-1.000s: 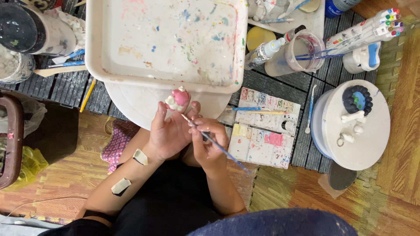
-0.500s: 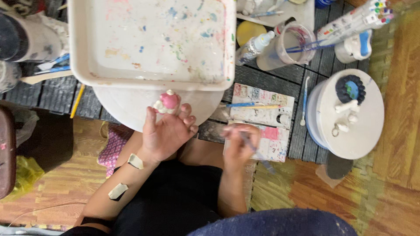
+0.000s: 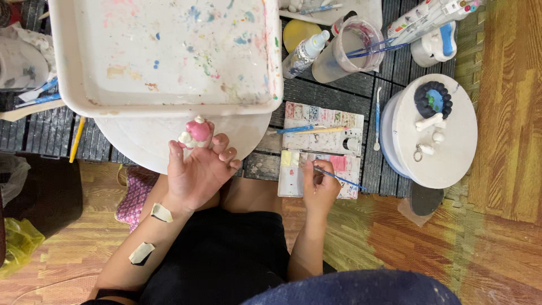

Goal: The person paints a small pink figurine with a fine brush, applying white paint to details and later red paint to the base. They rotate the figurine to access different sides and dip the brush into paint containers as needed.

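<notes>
Dark slatted surface (image 3: 333,93) sits on wooden floor (image 3: 508,141). Left hand (image 3: 197,169) grips pink-and-white clay figure (image 3: 196,131); right hand (image 3: 319,183), clamped on blue-handled paintbrush (image 3: 339,178), has moved to rectangular watercolour palette (image 3: 316,164).

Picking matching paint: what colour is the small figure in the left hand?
Pink and white figure, head view.

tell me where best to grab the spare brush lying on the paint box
Grip the spare brush at mid-handle, from above. It lies flat across the open paint box, and its yellow right half is clear of the paint wells. The right hand is busy with another brush.
</notes>
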